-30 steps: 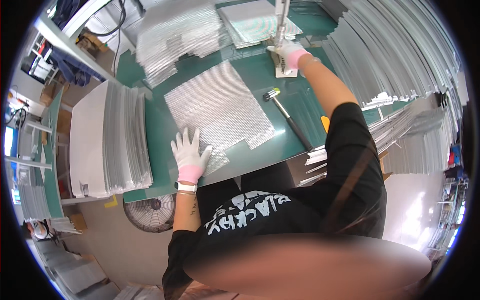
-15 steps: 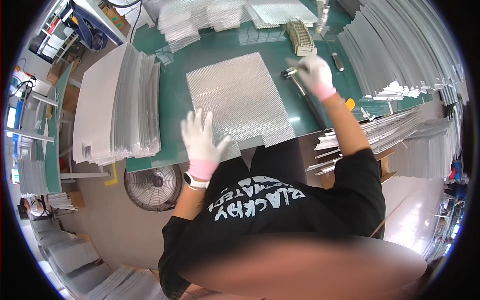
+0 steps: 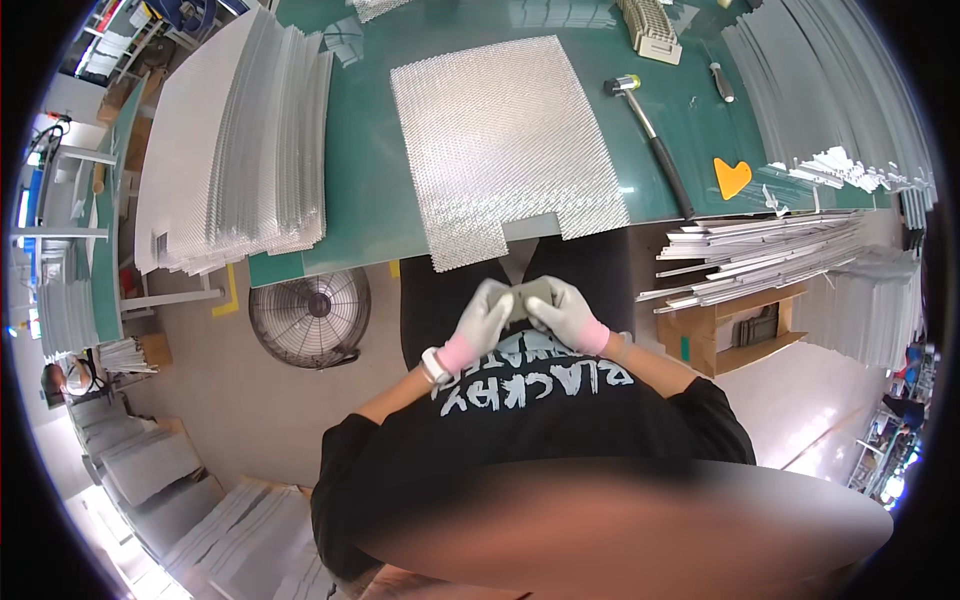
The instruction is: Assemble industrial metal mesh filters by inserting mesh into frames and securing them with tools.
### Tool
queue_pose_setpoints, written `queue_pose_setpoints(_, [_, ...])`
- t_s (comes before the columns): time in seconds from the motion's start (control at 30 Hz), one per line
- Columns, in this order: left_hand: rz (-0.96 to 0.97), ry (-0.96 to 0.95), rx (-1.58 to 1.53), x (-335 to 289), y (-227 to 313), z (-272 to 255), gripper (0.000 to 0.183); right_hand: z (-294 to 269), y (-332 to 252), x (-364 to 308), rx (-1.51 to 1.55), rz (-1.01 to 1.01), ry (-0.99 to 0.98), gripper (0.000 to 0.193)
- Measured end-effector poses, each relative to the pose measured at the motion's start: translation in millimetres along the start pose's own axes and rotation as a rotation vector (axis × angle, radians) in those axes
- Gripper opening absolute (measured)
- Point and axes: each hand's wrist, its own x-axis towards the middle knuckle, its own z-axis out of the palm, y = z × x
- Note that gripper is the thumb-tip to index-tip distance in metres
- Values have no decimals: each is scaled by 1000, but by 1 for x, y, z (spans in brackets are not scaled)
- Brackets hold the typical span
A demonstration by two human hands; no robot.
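Observation:
Close to my body, past the table's front edge, my left hand (image 3: 484, 320) and my right hand (image 3: 569, 312) are both closed on a small flat grey-green piece (image 3: 519, 298). Both wear white gloves with pink cuffs, and the fingers cover part of the piece, so its exact kind is unclear. Ahead of them, a silvery expanded mesh sheet (image 3: 505, 140) lies flat on the green table (image 3: 365, 200). A notch is cut into its near edge. To its right rests a hammer (image 3: 652, 140) with a black handle.
A tall stack of mesh sheets (image 3: 270, 140) stands left, another (image 3: 820, 90) right. Beyond the hammer are a beige row of stacked pieces (image 3: 652, 35), a screwdriver (image 3: 721, 82) and a yellow heart-shaped scraper (image 3: 732, 178). Metal strips (image 3: 760, 255) jut out at right; a fan (image 3: 310, 318) is below left.
My right hand has come back from near the hammer and beige row to my body. My left hand has left the mesh sheet, and both now grip the grey-green piece. The view has shifted.

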Motion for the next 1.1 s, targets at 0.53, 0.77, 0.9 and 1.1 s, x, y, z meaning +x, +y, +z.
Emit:
queue_pose_setpoints(0.53, [-13,252,-550,35,19,4,28,0,-17,26,385,-143,323,14])
queue_pose_setpoints(0.77, [158,266,-190,27,14,4,29,3,-17,25,405,-146,348,13])
queue_pose_setpoints(0.9, [-8,304,-648,29,21,4,27,8,-10,17,327,-196,270,12])
queue_pose_setpoints(1.1, [41,148,-674,30,29,3,34,23,-9,16,55,-229,461,15])
